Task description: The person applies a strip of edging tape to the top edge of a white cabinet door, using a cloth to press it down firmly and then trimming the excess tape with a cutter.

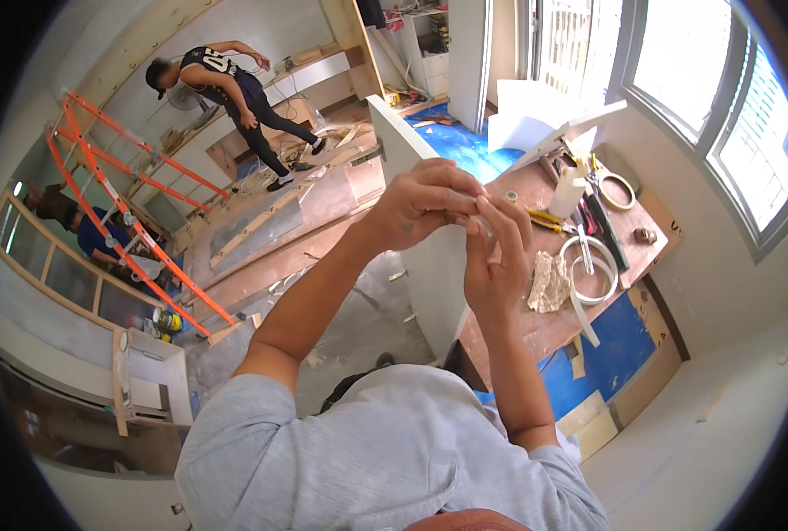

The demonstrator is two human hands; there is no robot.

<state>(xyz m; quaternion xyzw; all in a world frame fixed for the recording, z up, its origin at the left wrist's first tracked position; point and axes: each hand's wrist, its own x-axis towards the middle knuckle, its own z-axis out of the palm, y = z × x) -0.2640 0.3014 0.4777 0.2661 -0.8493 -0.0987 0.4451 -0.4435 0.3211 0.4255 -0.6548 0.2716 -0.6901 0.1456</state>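
Observation:
Raised in front of me, both hands meet at the fingertips. My left hand (425,202) is closed in a pinch, with the fingers bent toward the right. My right hand (498,257) is also closed, its fingertips pressed close to the left ones. Something small and pale seems to sit between them, but the fingers hide most of it. Behind and below the hands stands a whitish panel (434,301) on edge. Whether the hands touch it cannot be told. To the right is a wooden worktop (491,347) bearing white edging rolls (599,288) and a crumpled tan cloth or paper (549,283).
Yellow-handled pliers (546,218), a white bottle (568,193) and a tape roll (618,191) lie on the worktop. An orange stepladder (115,199) stands at left. One person (226,80) walks past boards; another (97,234) crouches behind the ladder. Blue sheeting (615,341) covers the floor.

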